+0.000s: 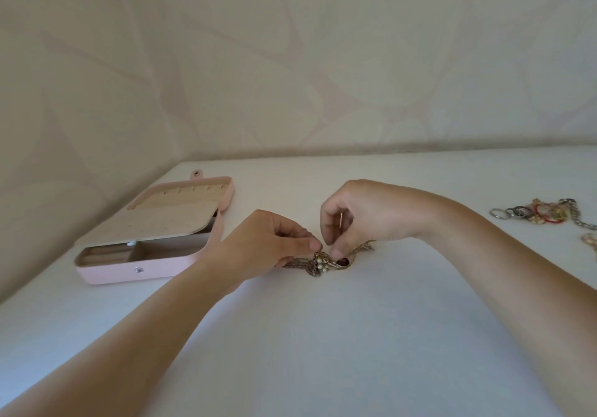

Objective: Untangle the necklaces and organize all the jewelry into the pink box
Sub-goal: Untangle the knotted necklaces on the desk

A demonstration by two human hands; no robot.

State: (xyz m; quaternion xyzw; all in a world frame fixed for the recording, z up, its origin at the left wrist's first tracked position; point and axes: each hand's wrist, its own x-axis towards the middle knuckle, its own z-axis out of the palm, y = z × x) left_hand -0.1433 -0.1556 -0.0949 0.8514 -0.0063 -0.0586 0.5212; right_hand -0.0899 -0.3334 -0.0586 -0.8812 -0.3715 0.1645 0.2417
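A: Tangled necklaces (318, 266) on desk (323, 352), right of open pink box (129, 272) — left hand (258, 248) and right hand (365, 216) fingers both pinched on the knot.
B: Best tease strands loose gently — no yanking.

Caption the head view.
Left hand and right hand pinch tangled necklaces on a white table; open pink box left, loose jewelry right.

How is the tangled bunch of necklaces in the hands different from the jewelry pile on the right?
The tangled necklaces are pinched by the left hand and right hand; the jewelry pile lies untouched. The tangled necklaces show thin chains with pale beads; the jewelry pile shows rings, red hoops and a chunky chain. The tangled necklaces sit nearer the pink box than the pile. Both lie on the white table, outside the box.
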